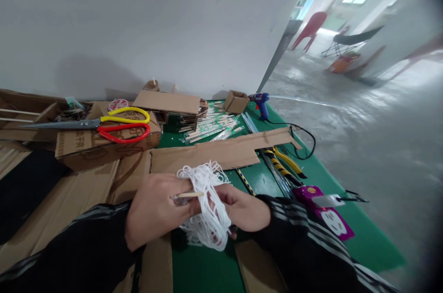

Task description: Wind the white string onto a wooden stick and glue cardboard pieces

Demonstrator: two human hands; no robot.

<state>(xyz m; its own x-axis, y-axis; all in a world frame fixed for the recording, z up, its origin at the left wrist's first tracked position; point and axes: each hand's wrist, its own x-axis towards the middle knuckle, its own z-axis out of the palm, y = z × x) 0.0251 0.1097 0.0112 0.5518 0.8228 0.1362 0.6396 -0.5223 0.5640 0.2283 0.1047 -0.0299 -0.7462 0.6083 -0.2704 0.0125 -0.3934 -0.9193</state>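
White string (207, 205), bunched in a loose tangled bundle, is gripped between both hands low in the middle of the view, just above the green tabletop (311, 177). The left hand (155, 212) is closed around the bundle's left side, and a thin wooden stick (188, 195) is pinched in its fingers, pointing right across the loops. The right hand (244, 212) is curled against the bundle's right side, its fingers partly hidden behind the strands. Both forearms are covered by black sleeves with pale stripes. A long flat strip of cardboard (221, 152) is laid on the tabletop just beyond the hands. On a cardboard box (100, 145) to the left, scissors (114, 125) with one yellow and one red handle are rested. Farther back, a heap of wooden sticks (211, 127) is spread beside a small open box (236, 101), and a blue glue gun (261, 104) is stood near the far edge. Yellow-handled pliers (285, 164) and a purple power strip (327, 212) are placed to the right.
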